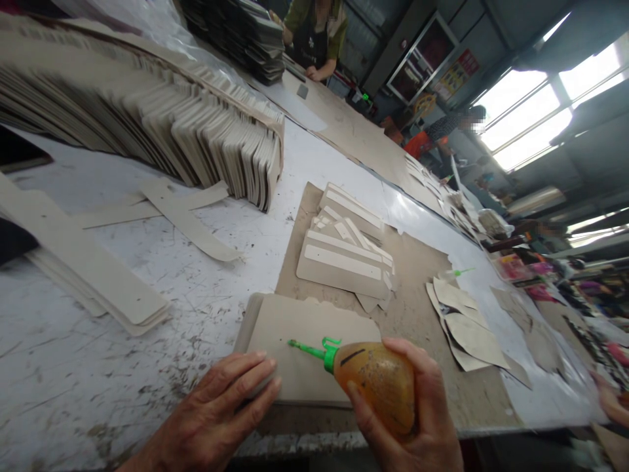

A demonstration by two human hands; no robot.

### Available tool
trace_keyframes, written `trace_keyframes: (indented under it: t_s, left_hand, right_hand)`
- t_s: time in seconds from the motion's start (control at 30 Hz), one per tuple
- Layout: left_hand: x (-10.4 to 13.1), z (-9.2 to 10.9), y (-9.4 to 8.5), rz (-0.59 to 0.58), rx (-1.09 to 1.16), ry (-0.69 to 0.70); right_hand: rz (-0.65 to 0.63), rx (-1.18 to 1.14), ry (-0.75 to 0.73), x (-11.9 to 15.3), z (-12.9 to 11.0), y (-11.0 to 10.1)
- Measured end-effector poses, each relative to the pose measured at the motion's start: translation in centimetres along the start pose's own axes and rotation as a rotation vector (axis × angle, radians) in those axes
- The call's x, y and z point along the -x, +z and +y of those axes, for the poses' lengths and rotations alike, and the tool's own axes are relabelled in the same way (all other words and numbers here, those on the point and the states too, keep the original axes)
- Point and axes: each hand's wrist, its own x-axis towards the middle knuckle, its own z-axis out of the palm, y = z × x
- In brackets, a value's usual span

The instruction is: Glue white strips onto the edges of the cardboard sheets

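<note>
My right hand (422, 406) is wrapped round a glue bottle (378, 383) of amber liquid with a green nozzle. The bottle lies tilted, its nozzle tip just over a stack of beige boards (314, 321) at the table's front; whether the tip touches cannot be told. My left hand (226, 406) rests flat on the stack's left edge, fingers stretched out. Behind the stack, beige panels with paler strips (344, 255) on them lie in a pile on brown paper (407, 295).
A long row of beige boards (196, 124) stands on edge at the back left. Loose strips (93, 255) lie at left. Curved beige pieces (466, 321) lie at right, near another green-tipped bottle (457, 273). Co-workers (317, 39) stand farther along the table.
</note>
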Motion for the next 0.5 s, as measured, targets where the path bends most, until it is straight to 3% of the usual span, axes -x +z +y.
trace_keyframes:
  t_s: [0.2, 0.5]
  left_hand:
    - [0.0, -0.1, 0.1, -0.028, 0.008, 0.015]
    - [0.8, 0.7, 1.4, 0.069, 0.075, -0.104]
  right_hand:
    - [0.0, -0.02, -0.065, -0.6, 0.1, 0.8]
    - [-0.065, -0.08, -0.074, -0.4, -0.2, 0.9]
